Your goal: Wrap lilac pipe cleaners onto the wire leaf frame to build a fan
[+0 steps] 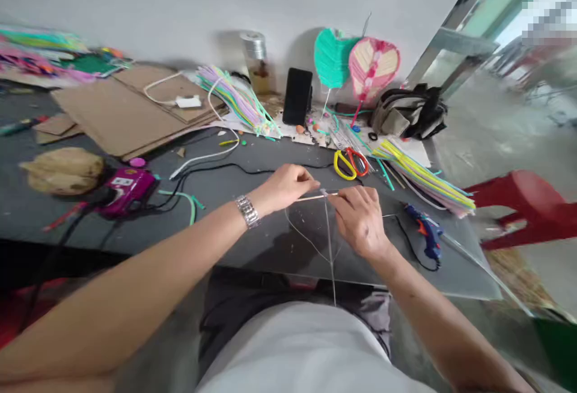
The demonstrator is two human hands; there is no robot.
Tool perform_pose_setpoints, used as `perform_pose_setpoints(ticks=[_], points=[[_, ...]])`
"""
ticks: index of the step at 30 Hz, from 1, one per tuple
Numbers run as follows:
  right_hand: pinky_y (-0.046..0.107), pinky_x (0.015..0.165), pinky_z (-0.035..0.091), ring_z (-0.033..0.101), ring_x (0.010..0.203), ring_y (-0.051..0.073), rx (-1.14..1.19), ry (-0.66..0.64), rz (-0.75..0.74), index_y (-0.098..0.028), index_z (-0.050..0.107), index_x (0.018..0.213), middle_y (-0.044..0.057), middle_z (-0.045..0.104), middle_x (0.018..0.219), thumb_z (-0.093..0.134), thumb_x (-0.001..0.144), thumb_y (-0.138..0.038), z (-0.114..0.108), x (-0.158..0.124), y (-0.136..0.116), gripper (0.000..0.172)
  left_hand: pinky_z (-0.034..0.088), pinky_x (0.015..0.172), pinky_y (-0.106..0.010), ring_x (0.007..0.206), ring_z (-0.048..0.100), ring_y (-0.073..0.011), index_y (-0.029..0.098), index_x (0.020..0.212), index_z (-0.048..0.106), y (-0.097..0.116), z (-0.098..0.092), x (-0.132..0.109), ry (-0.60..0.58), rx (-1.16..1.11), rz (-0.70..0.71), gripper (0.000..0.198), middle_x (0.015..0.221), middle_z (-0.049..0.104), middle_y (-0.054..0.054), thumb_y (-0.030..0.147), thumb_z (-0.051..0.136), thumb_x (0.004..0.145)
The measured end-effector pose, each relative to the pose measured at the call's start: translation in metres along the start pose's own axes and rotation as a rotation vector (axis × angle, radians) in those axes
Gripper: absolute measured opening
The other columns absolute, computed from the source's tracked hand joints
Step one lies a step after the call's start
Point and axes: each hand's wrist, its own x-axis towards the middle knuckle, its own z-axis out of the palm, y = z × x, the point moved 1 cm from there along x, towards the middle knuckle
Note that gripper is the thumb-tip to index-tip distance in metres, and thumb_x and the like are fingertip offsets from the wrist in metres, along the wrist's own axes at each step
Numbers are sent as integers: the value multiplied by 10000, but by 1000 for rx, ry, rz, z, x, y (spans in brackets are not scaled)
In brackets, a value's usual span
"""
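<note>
My left hand (288, 187), with a metal watch on the wrist, is closed in a pinch at the left end of a thin pale stick (311, 198). My right hand (360, 219) has its fingers wrapped round the stick's right end. A small whitish lump (323, 192) sits on the stick between them. From there a thin white stem (330, 246) hangs past the table edge, and a fine loose strand (301, 232) loops below my left hand. Scissors (345, 165) with yellow and red handles lie just beyond the hands.
A blue glue gun (428, 234) lies right, a magenta power box (127, 191) left. Pipe cleaner bundles (424, 176), cardboard (108, 110), a phone (297, 95), a jar (256, 62) and a bag (408, 110) line the back. Green (331, 59) and pink leaf-shaped pieces (374, 65) stand against the wall.
</note>
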Motion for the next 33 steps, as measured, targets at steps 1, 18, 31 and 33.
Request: perform_pose_setpoints(ticks=[1,18,31,33], points=[[375,805,318,549,857,206,1,-12,2,-192,725,1020,55,695,937,524,995,-139,1,0,0,209,360,606,-288,651,544,-154,155,775,749,1,1,2,-43,-42,-24,295,707,696,-37,438,682,826],[376,805,305,514,848,201,-10,-36,-17,-226,733,1141,49,671,934,542,991,-160,3,-5,-1,251,395,623,-271,654,545,-135,175,647,736,-10,12,9,-178,-363,-91,82,675,671,-26,232,686,679],[377,862,330,561,842,190,25,-11,-12,-251,754,1105,41,695,928,526,1008,-173,2,0,4,260,403,653,-267,644,520,-115,172,638,732,-7,11,4,-174,-472,-133,79,665,657,-7,228,740,694],[372,875,347,595,864,187,73,-7,24,-229,747,1077,43,722,962,538,992,-147,0,2,5,240,380,615,-264,606,488,-107,171,634,723,-7,9,3,-186,-497,-133,100,628,626,4,243,750,698]])
